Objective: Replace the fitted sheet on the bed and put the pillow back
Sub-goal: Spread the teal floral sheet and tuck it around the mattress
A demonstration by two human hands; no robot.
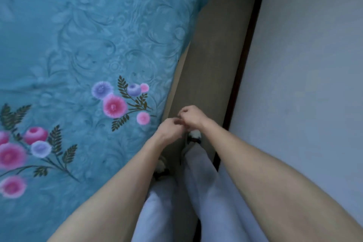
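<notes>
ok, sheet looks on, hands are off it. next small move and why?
Probably reach the left hand to the floral sheet at the near bed edge and check the tuck. Both hands, right hand included, meet with curled fingers over the floor, apparently holding nothing. No pillow is in view.

The fitted sheet (88, 49) is seen to be woven cloth, matt teal, with a tone-on-tone scroll pattern and printed pink and violet flowers; soft creases are shown across it. The floor (214, 49) is rendered as a smooth, dull beige surface, perhaps laminate. The skirting (247, 45) is finished dark and slightly glossy. The wall (310, 65) is painted matt and pale. The trousers (206, 192) are made of soft, light cloth.
</notes>
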